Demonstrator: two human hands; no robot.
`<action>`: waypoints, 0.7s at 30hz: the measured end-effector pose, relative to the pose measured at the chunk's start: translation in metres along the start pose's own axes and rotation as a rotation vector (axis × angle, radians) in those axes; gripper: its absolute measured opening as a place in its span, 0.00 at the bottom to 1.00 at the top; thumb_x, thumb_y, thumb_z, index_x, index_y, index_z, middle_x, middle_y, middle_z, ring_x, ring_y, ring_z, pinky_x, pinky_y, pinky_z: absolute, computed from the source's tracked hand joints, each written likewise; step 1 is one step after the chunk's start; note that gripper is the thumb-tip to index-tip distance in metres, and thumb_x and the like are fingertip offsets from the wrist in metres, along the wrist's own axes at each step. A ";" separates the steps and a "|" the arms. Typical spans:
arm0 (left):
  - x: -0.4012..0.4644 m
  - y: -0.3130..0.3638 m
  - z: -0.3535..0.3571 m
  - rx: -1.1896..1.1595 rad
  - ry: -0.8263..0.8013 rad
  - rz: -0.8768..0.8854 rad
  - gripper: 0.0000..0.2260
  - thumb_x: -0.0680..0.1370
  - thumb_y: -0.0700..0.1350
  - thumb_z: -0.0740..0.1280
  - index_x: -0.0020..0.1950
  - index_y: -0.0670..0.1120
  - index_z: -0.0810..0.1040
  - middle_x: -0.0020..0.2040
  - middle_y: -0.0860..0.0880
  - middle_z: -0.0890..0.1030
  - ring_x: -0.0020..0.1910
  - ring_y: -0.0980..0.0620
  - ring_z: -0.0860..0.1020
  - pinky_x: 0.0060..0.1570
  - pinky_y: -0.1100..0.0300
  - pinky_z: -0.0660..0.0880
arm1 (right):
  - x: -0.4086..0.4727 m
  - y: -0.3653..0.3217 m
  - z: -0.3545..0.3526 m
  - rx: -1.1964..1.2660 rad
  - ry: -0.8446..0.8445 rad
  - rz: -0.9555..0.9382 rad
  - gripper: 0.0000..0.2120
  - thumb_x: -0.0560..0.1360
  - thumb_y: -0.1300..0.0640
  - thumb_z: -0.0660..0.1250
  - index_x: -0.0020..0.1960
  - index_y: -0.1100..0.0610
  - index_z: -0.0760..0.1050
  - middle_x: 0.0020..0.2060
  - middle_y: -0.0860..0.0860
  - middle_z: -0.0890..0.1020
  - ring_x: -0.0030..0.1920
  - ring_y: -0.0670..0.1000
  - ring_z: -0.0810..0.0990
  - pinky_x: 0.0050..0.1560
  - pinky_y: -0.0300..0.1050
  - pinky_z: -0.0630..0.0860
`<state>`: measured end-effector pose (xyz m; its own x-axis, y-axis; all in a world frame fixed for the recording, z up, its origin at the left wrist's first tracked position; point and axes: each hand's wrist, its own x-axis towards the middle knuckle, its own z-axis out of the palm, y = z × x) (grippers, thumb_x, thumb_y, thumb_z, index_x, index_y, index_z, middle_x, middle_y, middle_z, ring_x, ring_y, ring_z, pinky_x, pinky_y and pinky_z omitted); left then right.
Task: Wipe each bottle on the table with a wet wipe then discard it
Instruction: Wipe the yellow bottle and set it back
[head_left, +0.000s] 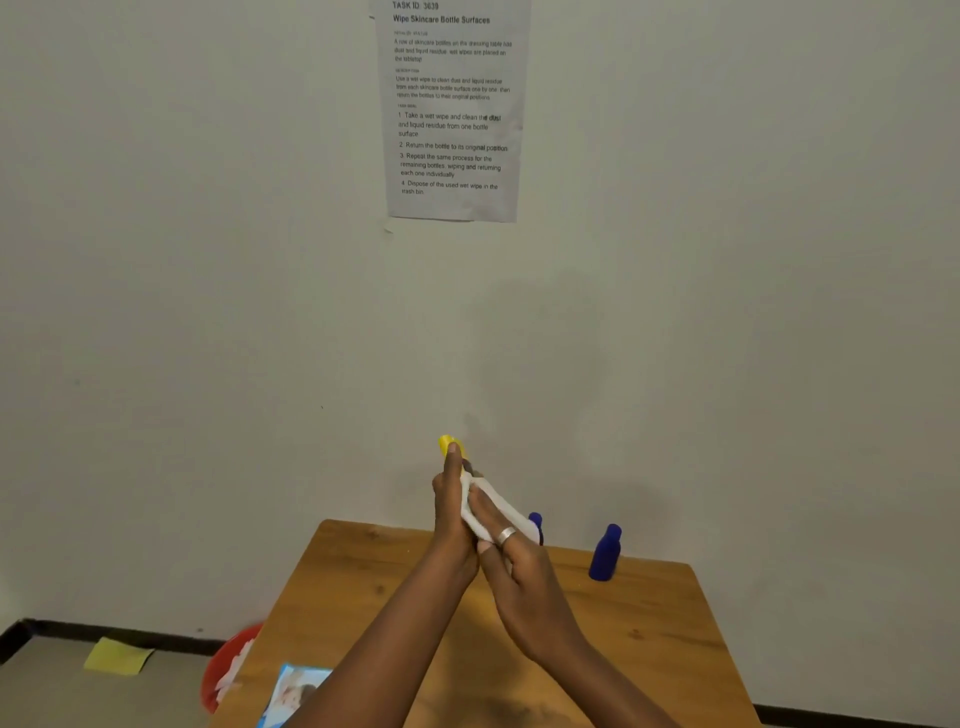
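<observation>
My left hand (451, 512) holds a bottle with a yellow cap (448, 444) raised above the wooden table (374, 587); only the cap shows past my fingers. My right hand (511, 558), with a ring on one finger, presses a white wet wipe (491, 506) around the bottle's body. Two dark blue bottles stand at the table's back edge: one (536, 522) is partly hidden behind the wipe, the other (605, 552) stands free to the right.
A blue wet-wipe pack (293, 693) lies at the table's front left. A red bin (228, 665) holding white wipes stands on the floor left of the table. A yellow sheet (118, 656) lies on the floor. An instruction sheet (451, 109) hangs on the wall.
</observation>
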<state>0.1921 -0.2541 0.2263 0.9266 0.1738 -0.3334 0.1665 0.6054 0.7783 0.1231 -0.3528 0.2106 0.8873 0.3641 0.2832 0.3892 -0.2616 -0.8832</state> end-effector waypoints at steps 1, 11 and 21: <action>0.000 0.002 0.000 -0.032 -0.040 -0.022 0.25 0.77 0.66 0.58 0.57 0.44 0.73 0.49 0.47 0.78 0.46 0.49 0.77 0.48 0.55 0.74 | 0.000 0.001 0.001 -0.059 -0.028 -0.015 0.24 0.82 0.54 0.57 0.73 0.36 0.54 0.72 0.36 0.62 0.72 0.38 0.64 0.71 0.39 0.67; -0.005 -0.014 -0.005 -0.151 -0.328 -0.169 0.24 0.81 0.60 0.57 0.67 0.44 0.76 0.61 0.42 0.81 0.61 0.45 0.79 0.65 0.50 0.71 | 0.028 0.006 -0.014 -0.680 -0.062 -0.048 0.35 0.69 0.26 0.32 0.68 0.39 0.20 0.72 0.38 0.26 0.73 0.40 0.26 0.77 0.47 0.36; 0.002 -0.013 -0.008 -0.107 -0.420 -0.149 0.30 0.80 0.64 0.55 0.70 0.43 0.74 0.68 0.40 0.76 0.68 0.40 0.73 0.70 0.45 0.67 | 0.020 0.019 -0.037 -0.620 -0.043 -0.072 0.39 0.71 0.25 0.39 0.72 0.39 0.23 0.73 0.36 0.29 0.76 0.40 0.34 0.77 0.44 0.48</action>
<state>0.1896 -0.2554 0.2112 0.9551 -0.2381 -0.1762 0.2935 0.6803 0.6716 0.1574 -0.3836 0.2136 0.8480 0.4319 0.3071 0.5299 -0.7007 -0.4777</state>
